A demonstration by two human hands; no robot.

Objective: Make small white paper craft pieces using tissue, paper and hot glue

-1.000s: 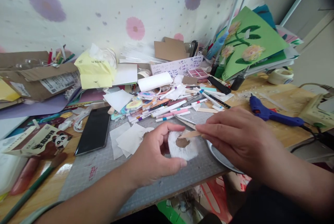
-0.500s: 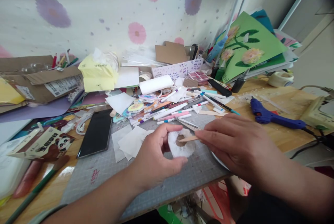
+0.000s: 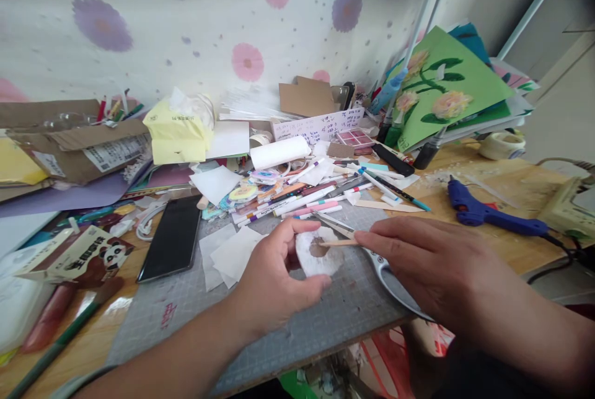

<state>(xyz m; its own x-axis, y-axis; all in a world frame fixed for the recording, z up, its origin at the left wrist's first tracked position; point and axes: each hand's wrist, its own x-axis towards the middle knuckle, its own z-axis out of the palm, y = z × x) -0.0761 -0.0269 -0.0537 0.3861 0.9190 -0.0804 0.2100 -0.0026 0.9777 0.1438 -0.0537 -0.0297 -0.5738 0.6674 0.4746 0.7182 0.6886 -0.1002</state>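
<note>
A round white fluffy pad (image 3: 321,258) with a brown centre lies on the grey cutting mat (image 3: 186,300). My left hand (image 3: 274,278) curls around its left side, thumb and forefinger at its rim. My right hand (image 3: 425,259) grips a thin wooden stick (image 3: 339,242) whose tip reaches the brown centre. Scissors (image 3: 379,263) lie on the mat, partly under my right hand.
A black phone (image 3: 171,238) lies left of the mat beside white paper pieces (image 3: 227,253). Several markers (image 3: 302,197) are heaped behind. A blue glue gun (image 3: 488,216) rests at right. A panda-print box (image 3: 77,256), cardboard box (image 3: 79,139), yellow tissue pack (image 3: 176,132) and green flower card (image 3: 446,83) crowd the wooden desk.
The stick's tip has shifted slightly over the pad's brown centre. The view has drifted a little, and more of the scissors shows under my right hand.
</note>
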